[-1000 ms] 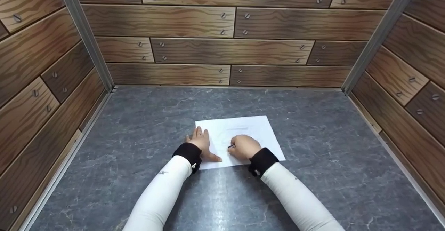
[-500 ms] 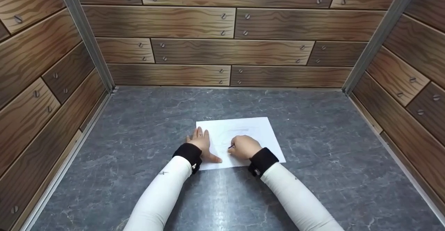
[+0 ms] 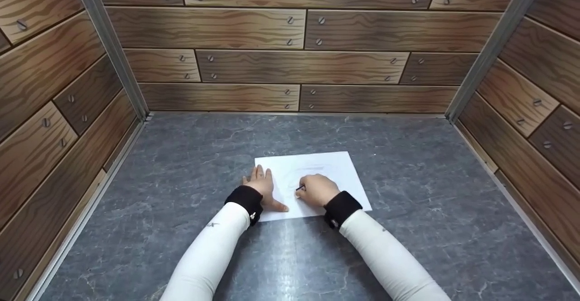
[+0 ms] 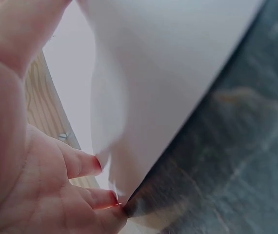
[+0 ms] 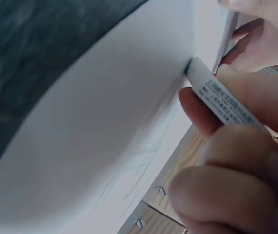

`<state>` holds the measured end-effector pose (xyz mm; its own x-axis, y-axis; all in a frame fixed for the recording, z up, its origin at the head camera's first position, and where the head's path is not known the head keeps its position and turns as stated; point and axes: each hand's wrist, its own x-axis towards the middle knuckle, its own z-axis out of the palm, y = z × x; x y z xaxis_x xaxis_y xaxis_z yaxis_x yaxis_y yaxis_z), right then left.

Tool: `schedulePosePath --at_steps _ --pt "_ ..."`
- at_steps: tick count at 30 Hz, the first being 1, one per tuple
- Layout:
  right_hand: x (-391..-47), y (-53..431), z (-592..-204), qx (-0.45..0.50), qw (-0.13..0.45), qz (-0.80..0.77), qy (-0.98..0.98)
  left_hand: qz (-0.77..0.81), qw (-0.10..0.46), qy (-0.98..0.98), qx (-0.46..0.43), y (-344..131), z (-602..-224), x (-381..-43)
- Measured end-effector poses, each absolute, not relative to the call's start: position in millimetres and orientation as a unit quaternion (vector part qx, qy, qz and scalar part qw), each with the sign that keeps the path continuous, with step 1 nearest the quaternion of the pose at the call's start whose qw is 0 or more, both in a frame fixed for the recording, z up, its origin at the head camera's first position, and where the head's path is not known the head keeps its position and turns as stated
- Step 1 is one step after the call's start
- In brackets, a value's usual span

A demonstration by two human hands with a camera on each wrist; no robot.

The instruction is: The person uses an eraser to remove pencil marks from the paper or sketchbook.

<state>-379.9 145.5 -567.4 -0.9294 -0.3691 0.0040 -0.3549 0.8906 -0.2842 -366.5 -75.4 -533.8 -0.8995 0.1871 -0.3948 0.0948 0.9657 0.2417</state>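
A white sheet of paper (image 3: 337,167) lies on the grey table, with faint grey lines across its upper middle. My left hand (image 3: 261,187) rests flat over its left side, fingers spread and thumb pointing right. In the left wrist view the fingertips (image 4: 92,165) are at the paper's edge. My right hand (image 3: 318,190), fingers curled, pinches a white eraser (image 5: 222,100) with a printed sleeve. The eraser's darkened corner is right at the paper, beside grey strokes in the right wrist view. The rest of the eraser is hidden in the fingers.
The grey marbled table (image 3: 190,147) surrounds the paper on all sides. Wood-patterned walls (image 3: 253,65) stand at the back and both sides, joined by grey metal corner posts (image 3: 113,47). A black band (image 3: 244,200) circles each wrist over a white sleeve.
My right hand has shifted slightly away from the body and to the left with the eraser. The left hand stays in place on the paper.
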Motion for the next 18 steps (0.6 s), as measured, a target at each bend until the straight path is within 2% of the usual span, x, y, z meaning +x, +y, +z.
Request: schedulePosePath --at_steps 8,15,18 --pt "-381 144 -570 -0.215 0.045 -0.154 0.963 0.116 0.203 0.969 0.076 -76 -531 -364" --pt "-388 146 -569 -0.144 0.036 -0.123 0.981 0.096 0.217 0.968 0.075 -77 -535 -372" --pt "-388 145 -570 -0.148 0.043 -0.127 0.980 0.101 0.216 0.968 0.075 -78 -540 -375"
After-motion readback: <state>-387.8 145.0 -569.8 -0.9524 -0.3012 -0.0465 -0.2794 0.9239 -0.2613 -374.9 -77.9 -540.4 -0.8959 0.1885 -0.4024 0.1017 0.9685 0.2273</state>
